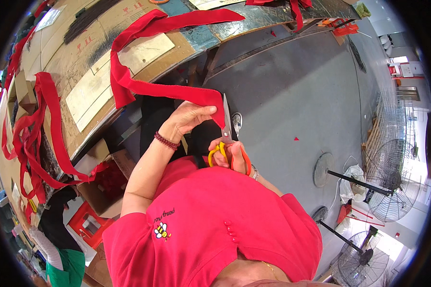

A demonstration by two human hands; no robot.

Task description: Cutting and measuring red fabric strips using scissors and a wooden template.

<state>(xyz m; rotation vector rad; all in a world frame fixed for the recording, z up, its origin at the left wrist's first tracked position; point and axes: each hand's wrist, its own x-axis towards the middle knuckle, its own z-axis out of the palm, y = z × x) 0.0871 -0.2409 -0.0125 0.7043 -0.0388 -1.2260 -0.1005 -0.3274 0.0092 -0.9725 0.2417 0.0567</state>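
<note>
A long strip of red fabric (167,89) runs from the table's edge to my left hand (189,117), which pinches it near its end. In my right hand (232,155) is a pair of scissors (227,122) with yellow and orange handles, my fingers in the loops. Its blades point away from me and lie against the slanted end of the strip, beside my left fingertips. The rest of the strip folds back over the table and stretches along its far part.
Cardboard covers much of the worktable (96,91). More red strips (48,119) hang over its left side, above a cardboard box (105,182). A co-worker's green sleeve (64,268) shows at lower left. Standing fans (392,179) are on the right; red scraps (296,139) dot the grey floor.
</note>
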